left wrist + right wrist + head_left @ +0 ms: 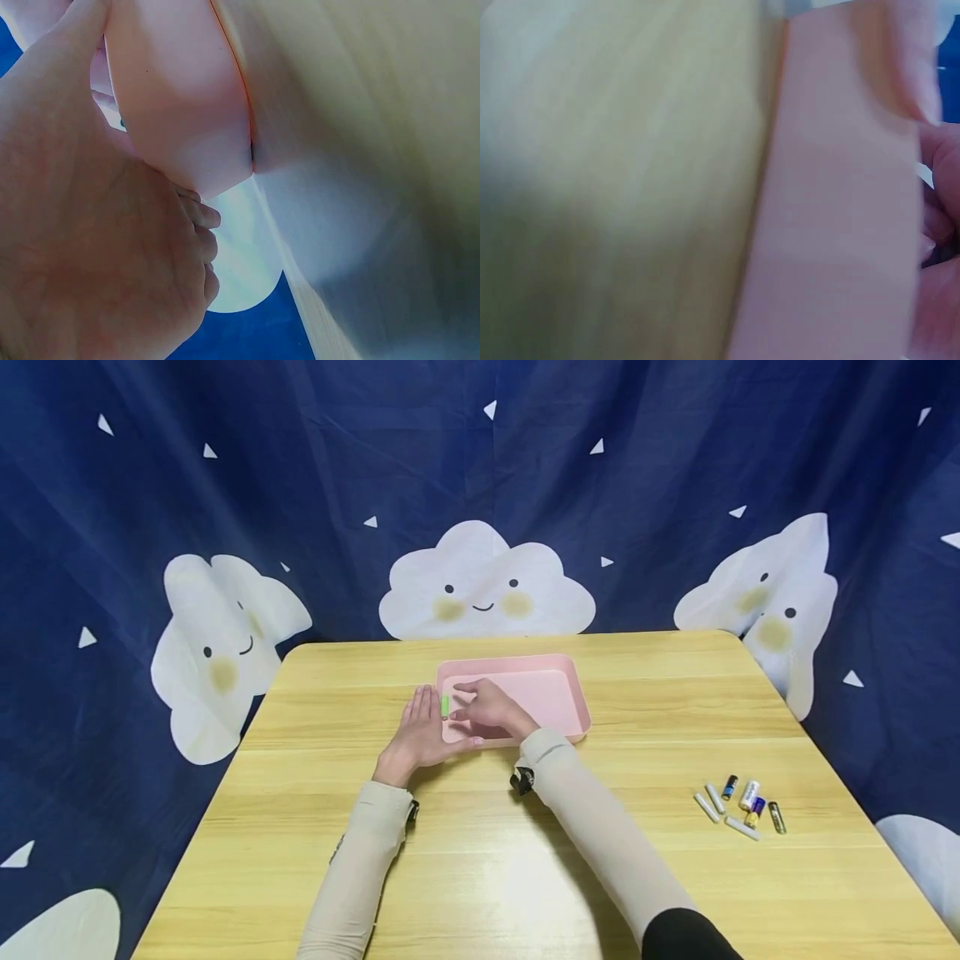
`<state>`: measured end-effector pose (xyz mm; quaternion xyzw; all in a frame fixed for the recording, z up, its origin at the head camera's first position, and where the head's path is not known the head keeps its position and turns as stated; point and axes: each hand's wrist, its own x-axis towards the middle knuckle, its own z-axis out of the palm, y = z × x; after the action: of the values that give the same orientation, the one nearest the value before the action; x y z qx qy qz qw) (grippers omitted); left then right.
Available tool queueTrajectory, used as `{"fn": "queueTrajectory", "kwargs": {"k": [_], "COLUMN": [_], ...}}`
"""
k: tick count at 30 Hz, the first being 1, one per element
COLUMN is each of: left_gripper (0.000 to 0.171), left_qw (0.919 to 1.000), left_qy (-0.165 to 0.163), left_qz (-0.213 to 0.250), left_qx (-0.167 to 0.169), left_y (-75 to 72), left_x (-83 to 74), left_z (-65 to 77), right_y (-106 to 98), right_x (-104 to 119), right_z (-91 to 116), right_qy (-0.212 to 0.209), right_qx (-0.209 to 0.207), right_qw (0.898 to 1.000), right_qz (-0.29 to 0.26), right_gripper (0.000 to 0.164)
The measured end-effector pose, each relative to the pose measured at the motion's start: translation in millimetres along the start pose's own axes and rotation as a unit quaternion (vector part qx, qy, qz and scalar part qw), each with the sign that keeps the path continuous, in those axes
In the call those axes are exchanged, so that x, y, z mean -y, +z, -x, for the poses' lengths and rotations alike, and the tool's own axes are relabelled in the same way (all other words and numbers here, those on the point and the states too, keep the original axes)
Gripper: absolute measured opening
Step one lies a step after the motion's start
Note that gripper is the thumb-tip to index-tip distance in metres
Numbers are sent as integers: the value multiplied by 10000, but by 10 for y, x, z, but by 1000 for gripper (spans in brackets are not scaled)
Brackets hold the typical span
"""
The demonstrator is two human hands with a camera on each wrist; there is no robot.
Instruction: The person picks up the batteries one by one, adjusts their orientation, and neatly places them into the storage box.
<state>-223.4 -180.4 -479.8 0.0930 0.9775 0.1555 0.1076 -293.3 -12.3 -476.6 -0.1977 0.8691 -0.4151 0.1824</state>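
A pink tray (551, 697) lies toward the far side of the table. My left hand (420, 731) rests against its left end with straight fingers, the thumb stretched along the front side. Inside the tray, a green battery (445, 705) lies by the left wall. My right hand (491, 706) reaches over the front rim into the tray, its thumb and index finger apart just right of the battery. Nothing shows between those fingers. In the left wrist view, the left palm (97, 247) is beside the tray's outer wall (184, 90). The right wrist view mostly shows the front wall (832, 195).
On the right of the wooden table (637, 685) lies a loose group of several batteries, among them a thick white battery (749, 795), a purple and gold battery (754, 812) and slim white batteries (742, 828). A dark blue curtain (337, 460) hangs behind the table.
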Motion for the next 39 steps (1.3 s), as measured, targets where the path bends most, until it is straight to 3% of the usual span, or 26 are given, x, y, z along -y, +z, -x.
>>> {"fn": "queueTrajectory", "kwargs": {"k": [6, 13, 19, 29, 39], "left_gripper": [132, 133, 134, 133, 133], "left_qw": [9997, 10000, 9999, 9999, 9998], "left_qy": [20, -54, -80, -109, -96], "left_qz": [229, 61, 148, 129, 179], "left_qx": [-23, -11, -33, -32, -28], "left_y": [-33, -31, -22, -22, -27], "left_x": [-30, -5, -5, -9, -17], "left_z": [-21, -26, -16, 4, 8], "right_y": [-270, -562, -861, -1318, -1718], "right_x": [40, 30, -29, -318, -659], "right_z": [186, 435, 726, 1269, 1948], "right_qy": [-101, -570, -794, -693, -599], "right_qx": [-220, -475, -991, -1359, -1729], "right_qw": [9997, 9970, 9918, 9875, 9801], "right_qz": [18, 208, 164, 393, 773], "right_gripper": [60, 53, 39, 36, 37]}}
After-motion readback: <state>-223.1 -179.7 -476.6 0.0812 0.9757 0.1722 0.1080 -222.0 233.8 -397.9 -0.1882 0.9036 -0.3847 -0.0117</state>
